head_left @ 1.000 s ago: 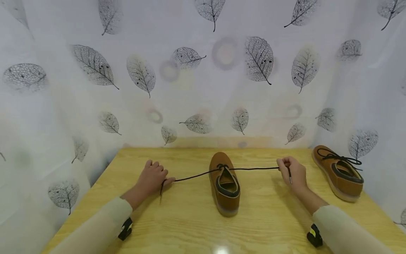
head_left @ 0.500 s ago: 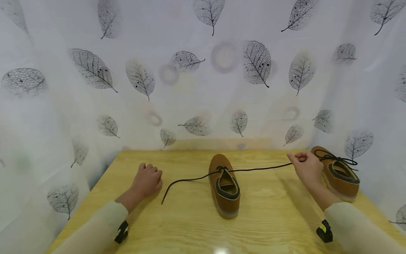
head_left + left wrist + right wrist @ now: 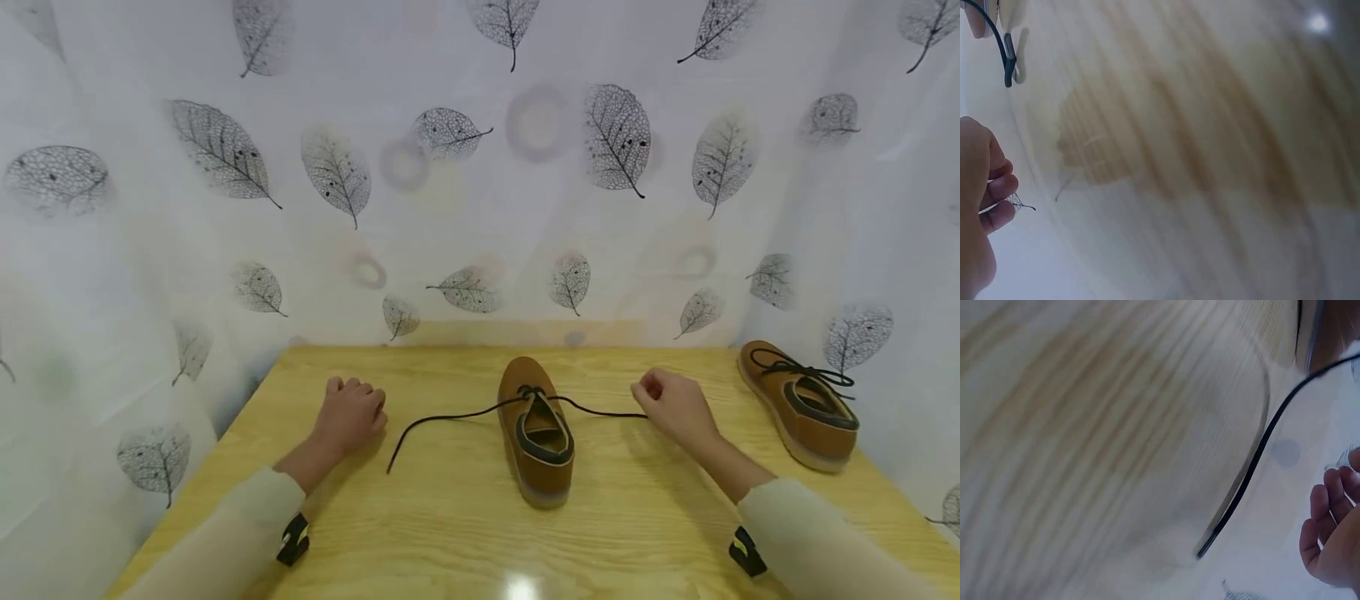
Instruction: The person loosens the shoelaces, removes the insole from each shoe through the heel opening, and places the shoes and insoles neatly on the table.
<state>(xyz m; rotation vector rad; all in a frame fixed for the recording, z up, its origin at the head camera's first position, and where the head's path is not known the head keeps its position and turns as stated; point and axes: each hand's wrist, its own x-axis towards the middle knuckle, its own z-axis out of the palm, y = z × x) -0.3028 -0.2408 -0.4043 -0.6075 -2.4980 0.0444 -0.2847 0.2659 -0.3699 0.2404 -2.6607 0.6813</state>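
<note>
A brown shoe stands in the middle of the table, toe pointing away. Its black shoelace is crossed at the throat. The left lace end curves over the tabletop; the right lace end runs out and passes behind my right hand in the head view. In the right wrist view that lace lies loose, its tip apart from the fingers. Left of the left lace end, my left hand rests near the table with fingers loosely curled, holding nothing. The right hand's fingers are also loosely curled and empty.
A second brown shoe, its black lace tied in a bow, stands at the table's right edge. Behind the wooden table hangs a white curtain with leaf prints. A black wrist strap shows below the left sleeve.
The left hand has let go of its lace end and drawn back left. My right hand pulled its lace outward, then released it and came back left; that lace now hangs slack.
</note>
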